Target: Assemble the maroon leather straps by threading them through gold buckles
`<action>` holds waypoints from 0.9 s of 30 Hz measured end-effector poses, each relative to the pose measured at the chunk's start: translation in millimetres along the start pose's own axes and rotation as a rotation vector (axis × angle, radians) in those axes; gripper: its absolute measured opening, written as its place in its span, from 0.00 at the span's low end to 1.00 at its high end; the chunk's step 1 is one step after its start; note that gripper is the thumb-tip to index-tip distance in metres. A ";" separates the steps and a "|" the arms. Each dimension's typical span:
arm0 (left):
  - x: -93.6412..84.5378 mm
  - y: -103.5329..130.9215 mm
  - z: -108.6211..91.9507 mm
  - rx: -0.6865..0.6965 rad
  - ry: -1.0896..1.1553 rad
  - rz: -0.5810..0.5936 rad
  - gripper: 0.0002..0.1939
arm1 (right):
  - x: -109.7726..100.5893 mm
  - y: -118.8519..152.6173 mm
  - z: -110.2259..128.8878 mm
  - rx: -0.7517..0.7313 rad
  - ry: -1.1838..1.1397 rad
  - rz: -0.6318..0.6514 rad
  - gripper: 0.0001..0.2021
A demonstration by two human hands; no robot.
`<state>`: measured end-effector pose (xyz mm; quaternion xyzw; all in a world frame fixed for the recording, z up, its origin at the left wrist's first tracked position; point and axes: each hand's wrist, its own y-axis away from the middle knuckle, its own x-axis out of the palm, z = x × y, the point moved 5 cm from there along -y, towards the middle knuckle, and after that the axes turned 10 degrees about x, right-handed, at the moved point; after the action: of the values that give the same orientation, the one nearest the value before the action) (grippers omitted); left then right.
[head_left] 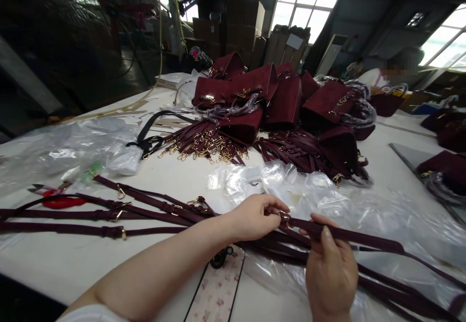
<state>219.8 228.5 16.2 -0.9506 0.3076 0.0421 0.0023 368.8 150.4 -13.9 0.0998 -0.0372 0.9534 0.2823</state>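
Note:
My left hand pinches a burgundy strap at its gold buckle, fingers closed round it. Just to the right, my right hand grips the same burgundy strap between thumb and fingers, and the strap runs on past it to the right. Under both hands lie more burgundy straps. Several others with gold buckles stretch across the table at the left. A phone in a floral case lies partly beneath my left forearm.
Burgundy handbags are heaped at the back, with bundled straps and gold clasps before them. Clear plastic bags spread left, and more plastic lies centre and right. Red-handled scissors rest at left. A person is at the far right.

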 end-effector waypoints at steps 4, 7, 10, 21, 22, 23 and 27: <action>-2.4 1.8 -7.7 0.088 -0.072 0.046 0.18 | 0.7 -1.5 -5.5 0.062 -0.072 0.026 0.12; -5.4 4.1 -14.5 0.132 -0.131 0.080 0.17 | 2.0 -2.9 -6.2 0.072 -0.094 0.032 0.11; -8.1 5.2 -16.8 0.125 -0.164 0.086 0.16 | 3.0 -3.1 -7.0 0.107 -0.097 0.020 0.12; -7.6 2.2 -3.2 0.115 -0.152 0.001 0.17 | 3.5 -1.3 -4.5 0.114 -0.156 0.002 0.12; -7.6 2.2 -3.4 0.122 -0.190 0.004 0.17 | 3.2 -1.1 -3.3 0.112 -0.157 -0.008 0.12; -7.8 2.3 -3.8 0.128 -0.233 0.007 0.17 | 2.9 -0.7 -2.2 0.111 -0.157 -0.018 0.12; -7.7 3.7 -7.9 0.174 -0.375 0.014 0.15 | 4.0 1.3 0.1 0.118 -0.138 -0.019 0.13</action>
<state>212.0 229.8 24.8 -0.9201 0.3110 0.1915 0.1414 364.8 151.4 -13.0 0.1819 0.0007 0.9421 0.2816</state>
